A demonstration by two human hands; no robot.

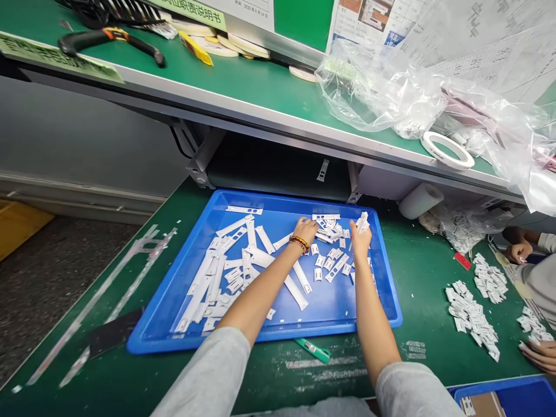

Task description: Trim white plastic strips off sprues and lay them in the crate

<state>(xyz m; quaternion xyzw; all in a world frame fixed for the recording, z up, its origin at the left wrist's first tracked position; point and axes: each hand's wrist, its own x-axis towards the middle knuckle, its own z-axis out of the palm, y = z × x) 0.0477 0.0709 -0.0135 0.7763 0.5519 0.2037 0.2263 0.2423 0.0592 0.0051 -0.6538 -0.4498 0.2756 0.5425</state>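
Grey sleeves are what's closest to the lens, and two bare forearms are stretched out from them over a big blue plastic tray, which is sat on a green bench mat. Above that, a raised green shelf is loaded up with a clear plastic bag, a roll of white tape and a black-handled hand tool. Over on the right of the mat, heaps of white cut pieces are piled up, and a co-worker's hands can be seen just past them. Inside the tray, long white punched strips are scattered mostly across the left half, while short white tabs are bunched toward the right half, up near the far rim. The left hand is held palm down with its fingers curled onto the tabs, though whether anything's actually gripped can't be told from this view. A small bunch of tabs is pinched upright in the right hand, just above the tray. Beaded bracelets are worn on the left wrist, fwiw.
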